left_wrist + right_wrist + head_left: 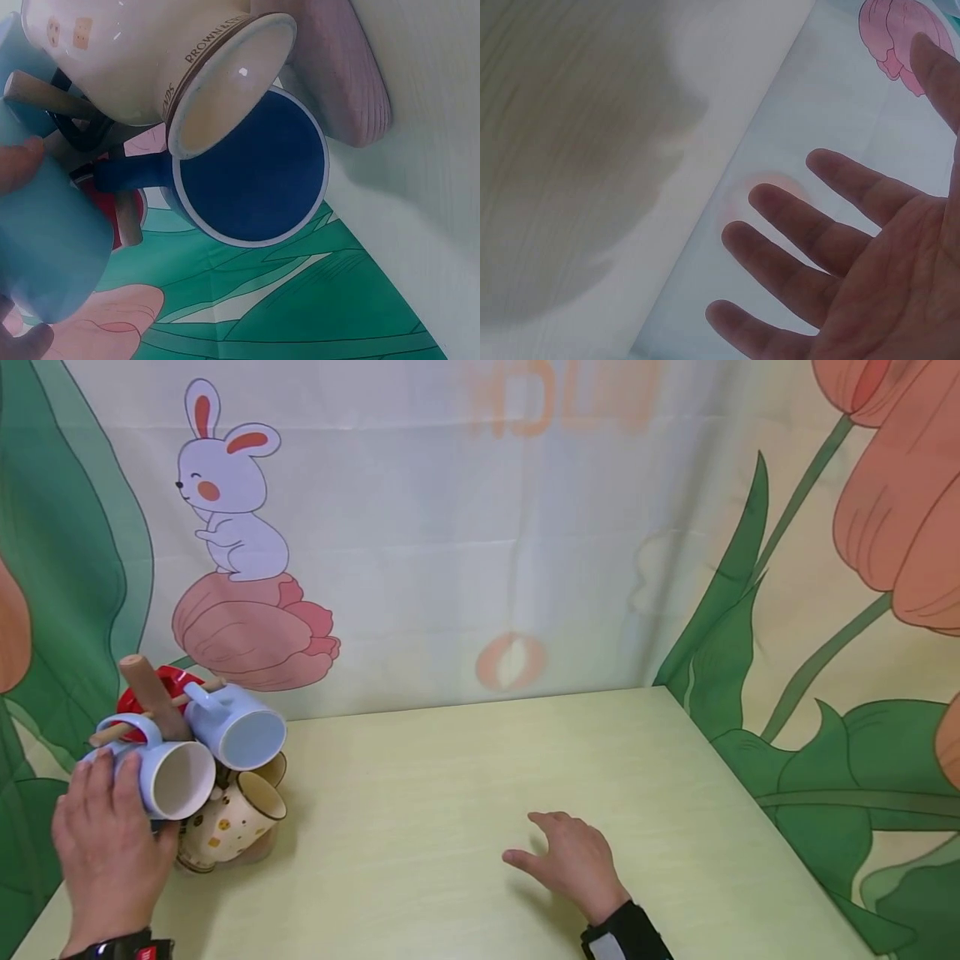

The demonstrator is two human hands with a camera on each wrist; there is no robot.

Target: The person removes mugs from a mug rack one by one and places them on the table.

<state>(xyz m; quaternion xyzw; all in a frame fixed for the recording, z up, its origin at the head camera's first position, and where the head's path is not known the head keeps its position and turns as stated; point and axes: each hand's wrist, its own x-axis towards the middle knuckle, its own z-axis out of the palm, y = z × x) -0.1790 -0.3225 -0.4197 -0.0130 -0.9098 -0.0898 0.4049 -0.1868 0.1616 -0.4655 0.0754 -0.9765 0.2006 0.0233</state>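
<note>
My left hand (pixel 112 852) grips a light blue mug (pixel 182 781), fingers along one side and thumb below. The mug's handle loops over a peg of a wooden mug tree (pixel 153 693). A second light blue mug (pixel 240 727) hangs on another peg, mouth tilted forward. Below it is a cream patterned mug (pixel 221 831). In the left wrist view, a dark blue mug (pixel 255 176) shows behind the cream one. A red mug (pixel 176 678) is partly hidden behind the post. Over the table, my right hand (pixel 573 860) is held with fingers spread, holding nothing.
The pale table (pixel 420 802) meets a printed cloth backdrop (pixel 420 568) at its far edge. The mug tree stands at the table's left side, its wooden base (pixel 349 82) showing in the left wrist view.
</note>
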